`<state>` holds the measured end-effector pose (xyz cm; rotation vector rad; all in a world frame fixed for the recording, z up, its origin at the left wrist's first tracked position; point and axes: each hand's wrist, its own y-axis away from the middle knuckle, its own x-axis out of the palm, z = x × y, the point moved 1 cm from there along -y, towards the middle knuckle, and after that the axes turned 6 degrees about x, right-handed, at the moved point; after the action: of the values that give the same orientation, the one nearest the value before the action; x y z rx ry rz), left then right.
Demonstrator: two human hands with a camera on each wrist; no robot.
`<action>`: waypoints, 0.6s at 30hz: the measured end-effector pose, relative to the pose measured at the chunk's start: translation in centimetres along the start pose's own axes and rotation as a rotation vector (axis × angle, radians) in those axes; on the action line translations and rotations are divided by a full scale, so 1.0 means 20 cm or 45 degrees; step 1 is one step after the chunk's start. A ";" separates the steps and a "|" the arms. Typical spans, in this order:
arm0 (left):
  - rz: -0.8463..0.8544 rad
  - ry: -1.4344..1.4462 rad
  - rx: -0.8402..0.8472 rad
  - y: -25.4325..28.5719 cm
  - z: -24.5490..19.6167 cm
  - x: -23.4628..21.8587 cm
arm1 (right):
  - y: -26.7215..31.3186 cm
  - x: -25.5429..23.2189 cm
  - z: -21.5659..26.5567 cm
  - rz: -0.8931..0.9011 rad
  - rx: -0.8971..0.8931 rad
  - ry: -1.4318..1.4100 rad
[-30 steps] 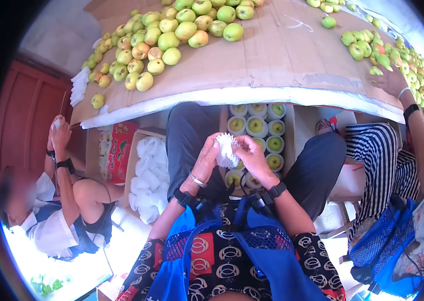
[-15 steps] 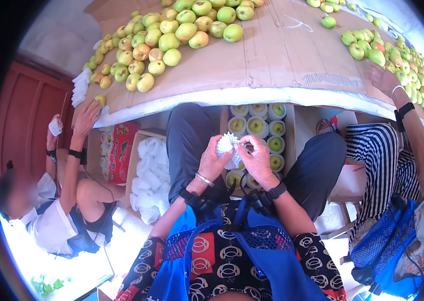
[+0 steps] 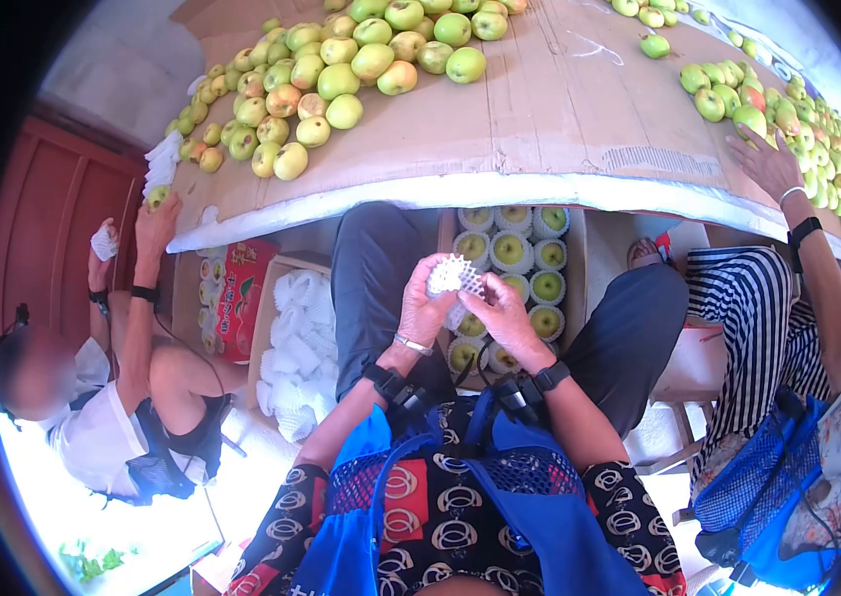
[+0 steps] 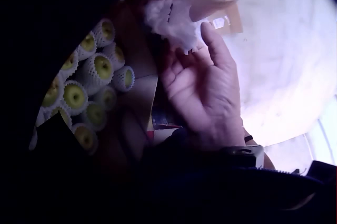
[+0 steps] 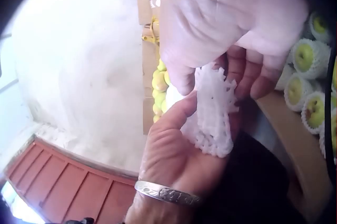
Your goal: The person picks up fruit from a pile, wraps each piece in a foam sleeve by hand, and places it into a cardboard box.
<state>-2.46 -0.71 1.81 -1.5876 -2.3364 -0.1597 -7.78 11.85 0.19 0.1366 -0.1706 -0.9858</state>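
Observation:
A white foam fruit net (image 3: 448, 276) is between my two hands, above my lap. My left hand (image 3: 422, 306) holds it from the left, thumb and fingers round its side. From the right, my right hand (image 3: 505, 316) pinches its edge, where the open mesh shows. In the right wrist view the foam net (image 5: 213, 111) looks flattened, lying on the left palm (image 5: 181, 150) beneath the right hand's fingertips (image 5: 263, 84). No fruit shows inside it. Below my hands stands a box of green apples (image 3: 511, 250), each in a white foam net.
A box of loose white foam nets (image 3: 296, 348) stands left of my knees, beside a red printed carton (image 3: 244, 298). Ahead is a cardboard-covered table (image 3: 539, 119) with an apple heap (image 3: 336, 79). People sit at both sides; one hand (image 3: 768, 164) touches the right-hand fruit pile.
The foam net has turned in my hands, and its right side now spreads into open mesh. The person at the left reached to the table and now grips an apple at its edge.

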 end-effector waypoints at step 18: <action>-0.020 -0.222 0.007 0.04 0.10 -0.03 | -0.01 -0.09 0.03 -0.182 0.016 0.215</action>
<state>-1.94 -0.47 -0.34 -1.6410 -2.4769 -0.0188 -9.14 13.24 0.57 0.2452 -0.0116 -1.1104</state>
